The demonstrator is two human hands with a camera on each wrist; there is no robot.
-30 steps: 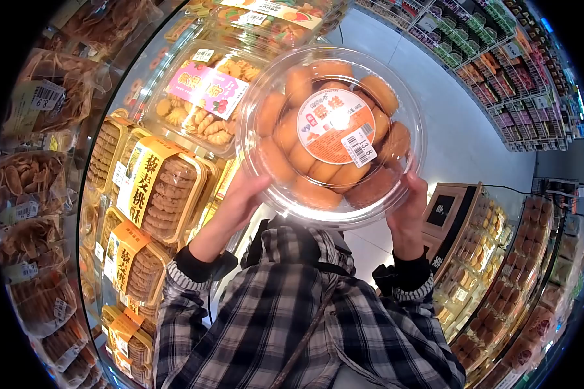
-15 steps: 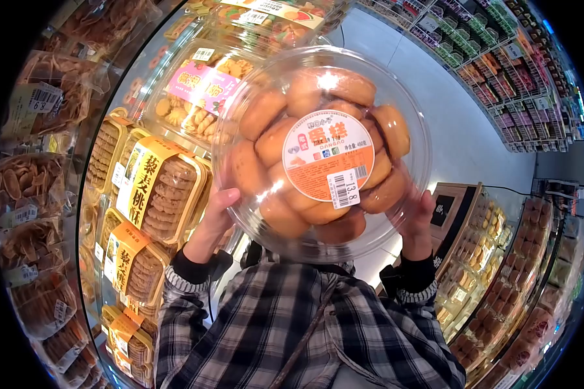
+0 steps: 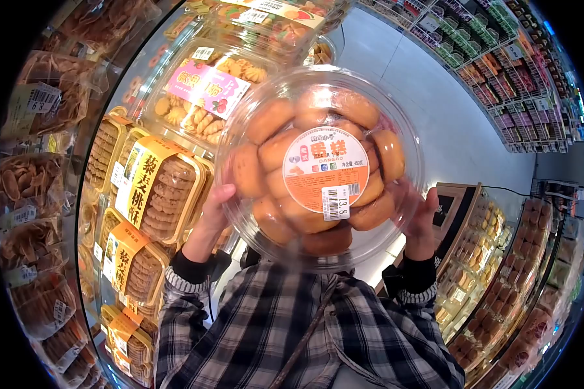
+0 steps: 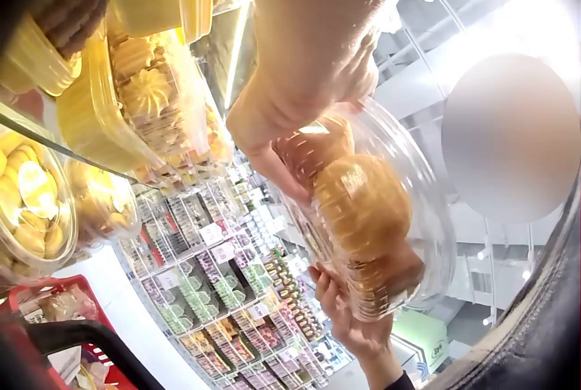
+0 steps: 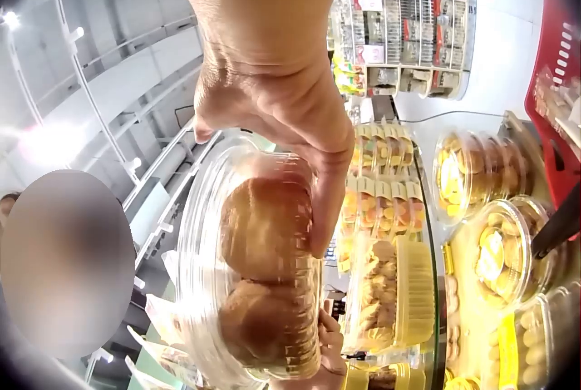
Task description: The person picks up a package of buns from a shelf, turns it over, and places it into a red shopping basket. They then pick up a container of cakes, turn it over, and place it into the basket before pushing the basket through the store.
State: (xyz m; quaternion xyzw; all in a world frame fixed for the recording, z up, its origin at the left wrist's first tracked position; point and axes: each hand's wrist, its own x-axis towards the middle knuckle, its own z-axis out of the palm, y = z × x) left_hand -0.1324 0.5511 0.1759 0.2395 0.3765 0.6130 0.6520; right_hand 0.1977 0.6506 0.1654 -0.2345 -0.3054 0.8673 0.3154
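- I am holding a round clear plastic tub of golden-brown cakes [image 3: 318,162] in front of my chest, its top facing up toward my head.
- A round white-and-orange label [image 3: 324,146] is sitting on its lid, and a white barcode sticker [image 3: 335,203] is overlapping that label's lower edge.
- My left hand [image 3: 209,211] is gripping the near left side, thumb lying at the rim; my right hand [image 3: 420,223] is gripping the opposite side, so my hands are standing wide apart with the tub between them.
- Both forearms are reaching up and forward from black-and-white plaid sleeves [image 3: 187,324]; some of my fingers are hiding behind the tub.
- The tub is overlapping the edge of a clear box of cookies with a pink label [image 3: 207,91] in the head view, and it is covering part of my shirt front.
- Left of me, yellow-trayed boxes of round brown biscuits [image 3: 169,201] are lining a shelf, with clear bags of brown food [image 3: 36,175] hanging or lying beyond.
- Wire racks of small packets [image 3: 499,71] are standing across the pale floor [image 3: 392,58].
- A red plastic basket [image 4: 102,304] is showing low in the left wrist view.
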